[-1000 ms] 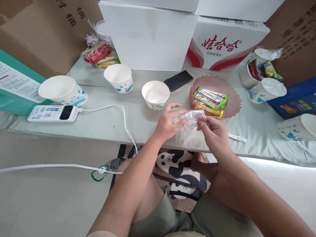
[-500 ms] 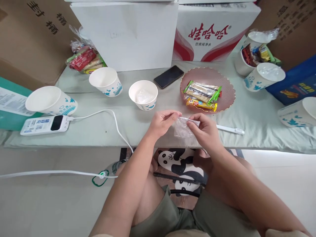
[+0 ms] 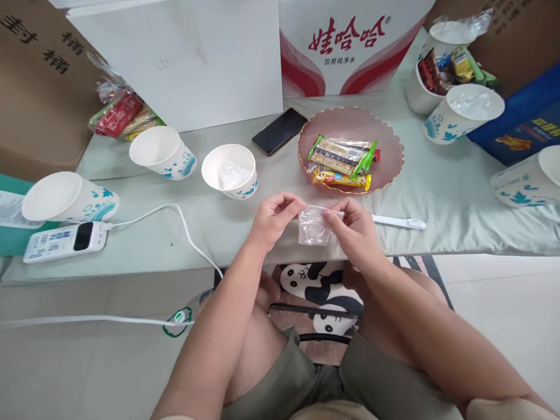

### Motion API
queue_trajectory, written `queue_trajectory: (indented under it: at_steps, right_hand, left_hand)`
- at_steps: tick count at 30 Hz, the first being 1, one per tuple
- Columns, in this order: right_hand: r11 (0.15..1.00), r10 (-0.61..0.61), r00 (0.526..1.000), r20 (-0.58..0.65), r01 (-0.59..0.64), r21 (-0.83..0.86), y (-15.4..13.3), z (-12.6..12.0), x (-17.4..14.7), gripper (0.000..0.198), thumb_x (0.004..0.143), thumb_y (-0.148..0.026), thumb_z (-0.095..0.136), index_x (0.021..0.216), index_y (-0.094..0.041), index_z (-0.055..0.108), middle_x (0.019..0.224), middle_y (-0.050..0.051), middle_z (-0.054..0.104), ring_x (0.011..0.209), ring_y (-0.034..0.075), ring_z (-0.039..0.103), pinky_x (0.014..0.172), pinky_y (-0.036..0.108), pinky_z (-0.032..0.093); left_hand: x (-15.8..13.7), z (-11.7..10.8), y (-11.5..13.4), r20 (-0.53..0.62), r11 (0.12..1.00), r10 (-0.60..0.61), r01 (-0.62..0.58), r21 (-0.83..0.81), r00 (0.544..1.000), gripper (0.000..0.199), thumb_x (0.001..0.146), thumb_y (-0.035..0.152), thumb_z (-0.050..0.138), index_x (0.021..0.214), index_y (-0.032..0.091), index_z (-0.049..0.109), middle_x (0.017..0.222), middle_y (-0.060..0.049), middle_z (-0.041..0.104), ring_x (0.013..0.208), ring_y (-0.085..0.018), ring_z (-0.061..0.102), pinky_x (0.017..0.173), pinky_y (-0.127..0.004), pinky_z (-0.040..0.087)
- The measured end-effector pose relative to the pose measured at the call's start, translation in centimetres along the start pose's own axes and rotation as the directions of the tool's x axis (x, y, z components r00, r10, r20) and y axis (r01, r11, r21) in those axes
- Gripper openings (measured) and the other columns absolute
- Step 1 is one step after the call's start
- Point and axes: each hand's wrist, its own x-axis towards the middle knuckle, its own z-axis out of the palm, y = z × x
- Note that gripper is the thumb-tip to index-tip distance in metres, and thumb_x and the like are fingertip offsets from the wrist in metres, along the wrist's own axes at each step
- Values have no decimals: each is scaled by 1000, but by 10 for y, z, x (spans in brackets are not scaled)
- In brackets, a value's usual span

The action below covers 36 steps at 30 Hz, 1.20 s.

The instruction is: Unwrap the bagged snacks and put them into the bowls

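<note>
Between my two hands is a small clear plastic bag (image 3: 314, 228), held above the front edge of the cloth-covered table. My left hand (image 3: 276, 219) pinches its upper left corner. On the other side, my right hand (image 3: 355, 228) grips the upper right part with the thumb lying across the front. Just beyond sits a pink scalloped bowl (image 3: 385, 137) with several wrapped snack bars (image 3: 343, 158) in it. A paper cup (image 3: 209, 169) with crumpled clear plastic (image 3: 233, 175) inside stands left of the bowl. A white stick-like tool (image 3: 400, 221) lies right of my right hand.
Behind the bowl lies a black phone (image 3: 280, 130), with white cartons (image 3: 184, 64) at the back. Two paper cups (image 3: 70, 198) and a power bank (image 3: 65, 242) with a white cable (image 3: 186, 233) are at left. Cups holding wrapped snacks (image 3: 464, 67) stand at right.
The camera view has shifted, so the table's things appear farther left. Both hands keep hold of the plastic bag, which now hangs flatter and more squarely between them.
</note>
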Motion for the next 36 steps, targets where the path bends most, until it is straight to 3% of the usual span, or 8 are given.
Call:
queue_trajectory:
  at_steps: [6, 12, 19, 21, 25, 29, 32, 36]
  right_hand:
    - [997, -51, 997, -53, 47, -68, 4, -6, 2, 23, 82, -39, 68, 87, -25, 51, 63, -5, 48, 54, 12, 40, 51, 27, 33]
    - [995, -45, 993, 110, 54, -80, 8, -7, 0, 21, 80, -39, 67, 82, -23, 53, 72, -2, 57, 67, 15, 54, 62, 30, 44]
    - [940, -245, 965, -96, 212, -269, -11, -14, -9, 11, 84, -31, 63, 79, -24, 55, 67, -2, 54, 63, 15, 48, 60, 29, 40]
    - [901, -331, 941, -72, 292, -321, -22, -8, -7, 11, 83, -28, 63, 80, -25, 53, 69, -2, 54, 61, 14, 47, 59, 30, 39]
    - [785, -482, 874, 64, 463, -411, -52, 23, 18, 15, 80, -23, 61, 78, -26, 46, 66, -3, 51, 58, 14, 43, 58, 30, 39]
    - [546, -607, 724, 327, 680, -490, -81, 77, 67, 13, 77, -13, 55, 79, -24, 49, 78, 1, 59, 70, 16, 52, 65, 29, 40]
    - [356, -432, 670, 603, 742, -569, -93, 123, 108, 25, 74, -4, 52, 90, -21, 60, 92, 5, 64, 78, 18, 57, 67, 29, 38]
    - [192, 127, 628, 768, 744, -640, -89, 166, 149, 30, 70, -6, 63, 95, -20, 71, 92, 6, 68, 83, 23, 64, 73, 33, 43]
  left_hand:
    - [-2, 9, -1, 197, 977, -213, 206, 58, 957, 47, 61, 38, 91, 95, 16, 69, 89, -3, 73, 76, -14, 66, 71, -25, 52]
    - [-2, 7, -3, 83, 995, -94, 90, 52, 992, 33, 65, 39, 85, 80, 16, 66, 73, 0, 69, 65, -11, 61, 65, -25, 51]
    - [-3, -8, 17, -167, 981, 85, -112, -156, 982, 30, 70, 42, 73, 66, 21, 52, 56, 5, 54, 47, -8, 47, 48, -23, 39]
    - [-11, -14, 21, -324, 967, 194, -237, -98, 926, 32, 76, 42, 65, 60, 21, 47, 51, 5, 46, 44, -8, 40, 45, -24, 33]
    - [-28, -28, 23, -616, 894, 448, -353, 278, 649, 38, 86, 30, 52, 51, 21, 39, 46, 3, 36, 47, -10, 36, 49, -25, 29]
    - [-28, -43, 25, -730, 908, 393, -362, 212, 559, 35, 86, 25, 45, 53, 22, 34, 48, 4, 32, 45, -9, 33, 47, -25, 26]
    - [-23, -51, 31, -786, 912, 297, -405, 65, 542, 31, 81, 21, 46, 52, 22, 35, 47, 5, 31, 42, -8, 29, 44, -24, 23]
    - [-20, -57, 35, -811, 891, 253, -454, -17, 527, 30, 77, 20, 48, 50, 22, 35, 47, 6, 32, 42, -8, 29, 43, -24, 21]
